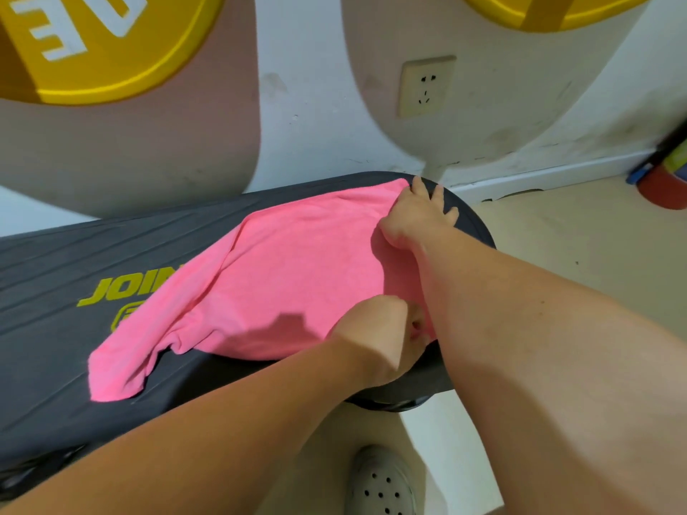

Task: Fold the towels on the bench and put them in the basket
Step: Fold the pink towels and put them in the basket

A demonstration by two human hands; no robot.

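Observation:
A pink towel [282, 276] lies spread and wrinkled across the right end of a dark grey bench [55, 276] with yellow lettering. Its left end is bunched and twisted toward the bench's near edge. My right hand [416, 213] pinches the towel's far right corner near the bench's far edge. My left hand [383, 336] grips the near right corner at the bench's front edge. The right forearm crosses over the left hand. No basket is in view.
The bench stands against a white and pink wall with a power socket [425, 87]. Beige floor lies to the right, with a red object [665, 184] in the corner. A white perforated clog [383, 485] shows below the bench's front edge.

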